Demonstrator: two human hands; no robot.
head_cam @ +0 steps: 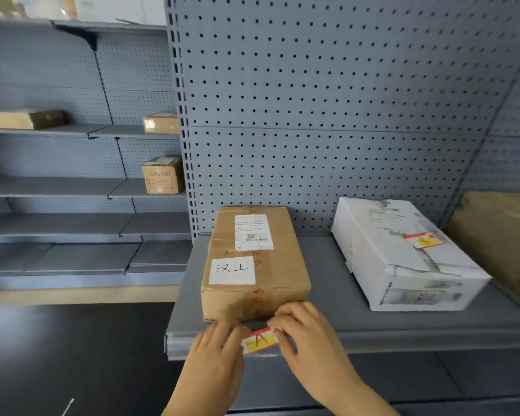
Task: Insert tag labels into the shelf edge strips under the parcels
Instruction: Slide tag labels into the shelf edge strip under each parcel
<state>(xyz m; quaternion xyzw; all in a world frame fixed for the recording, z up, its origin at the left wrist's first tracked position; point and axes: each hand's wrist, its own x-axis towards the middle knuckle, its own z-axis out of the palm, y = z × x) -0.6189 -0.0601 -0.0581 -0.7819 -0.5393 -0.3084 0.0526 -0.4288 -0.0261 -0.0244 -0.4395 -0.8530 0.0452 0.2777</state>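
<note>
brown parcel [254,262] behind tag label [260,341], white parcel [403,253] beside

A grey perforated metal back panel [327,94] rises behind the near shelf. To the left stands a separate grey metal shelving unit [57,187] with several tiers. A flat brown cardboard box [24,119] lies at the left end of one upper tier, a small brown carton [161,122] at its right end, and a taller brown carton [162,175] sits one tier lower. Below is dark flooring [72,355].
</note>
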